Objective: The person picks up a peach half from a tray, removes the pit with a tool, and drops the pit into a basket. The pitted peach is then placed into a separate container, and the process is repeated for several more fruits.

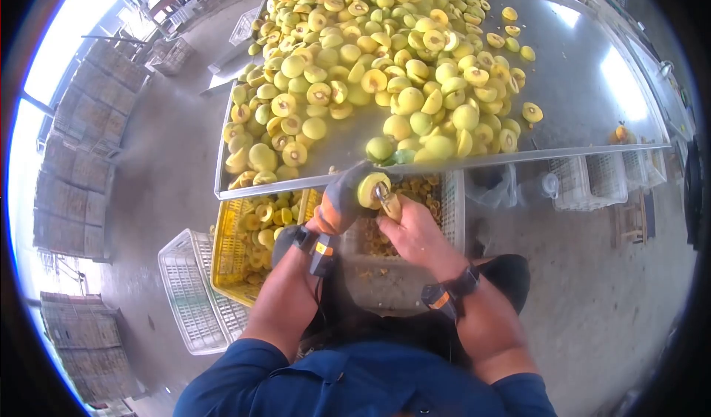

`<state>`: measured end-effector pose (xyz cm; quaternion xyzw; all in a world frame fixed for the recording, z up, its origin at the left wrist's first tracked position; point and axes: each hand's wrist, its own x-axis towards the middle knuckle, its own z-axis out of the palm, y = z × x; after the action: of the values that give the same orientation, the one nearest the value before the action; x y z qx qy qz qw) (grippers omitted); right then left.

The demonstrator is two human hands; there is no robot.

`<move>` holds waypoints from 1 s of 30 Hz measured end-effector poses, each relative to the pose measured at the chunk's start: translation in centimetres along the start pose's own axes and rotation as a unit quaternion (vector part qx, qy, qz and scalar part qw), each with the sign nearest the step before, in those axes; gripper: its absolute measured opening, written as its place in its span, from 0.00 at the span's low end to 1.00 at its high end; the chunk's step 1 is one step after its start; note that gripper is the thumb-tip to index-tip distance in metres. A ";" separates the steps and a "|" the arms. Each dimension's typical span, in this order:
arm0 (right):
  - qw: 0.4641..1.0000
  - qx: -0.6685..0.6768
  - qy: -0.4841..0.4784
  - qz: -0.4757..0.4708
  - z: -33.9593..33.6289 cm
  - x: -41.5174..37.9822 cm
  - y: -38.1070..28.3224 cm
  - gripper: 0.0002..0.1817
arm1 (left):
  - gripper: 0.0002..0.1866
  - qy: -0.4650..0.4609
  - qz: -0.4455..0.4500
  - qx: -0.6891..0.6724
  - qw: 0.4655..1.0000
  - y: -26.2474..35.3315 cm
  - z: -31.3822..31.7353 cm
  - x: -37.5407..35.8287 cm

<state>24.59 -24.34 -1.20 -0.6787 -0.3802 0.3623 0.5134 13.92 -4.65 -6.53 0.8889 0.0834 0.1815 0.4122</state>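
Observation:
My left hand (342, 201), in a dark glove with orange on it, is closed around a yellow peach half (366, 192), its cut face turned up and toward the right. My right hand (418, 233), bare, grips the wooden handle of a pitting tool (391, 207). The tool's metal end is at the centre of the cut face, where the pit sits. Both hands are just in front of the near rim of a metal table (326, 178). On that table lies a big heap of peach halves (404, 76), many showing brown pit centres.
Below the hands stand a yellow crate (228, 250) of peach halves and a pale crate (455, 206) with brown-yellow scraps. Nested white crates (185, 291) are on the floor at left, with stacked crates (78, 187) beyond. More white baskets (585, 184) stand under the table's right side.

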 end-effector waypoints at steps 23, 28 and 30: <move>0.996 0.051 -0.069 0.036 0.6 0.5 1.0 0.15 | 0.45 -0.011 -0.029 -0.006 1.000 -4.3 1.5 -1.7; 0.997 -0.010 -0.038 0.061 1.5 0.8 2.2 0.15 | 0.43 0.016 0.019 0.104 0.994 -2.2 0.6 -1.2; 0.968 0.119 -0.126 0.181 0.3 0.5 0.3 0.15 | 0.42 -0.003 0.017 0.111 0.994 -2.1 0.4 -1.6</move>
<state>24.65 -23.80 -1.60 -0.6193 -0.2669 0.5741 0.4643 12.59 -4.07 -8.78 0.9311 0.0872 0.1752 0.3077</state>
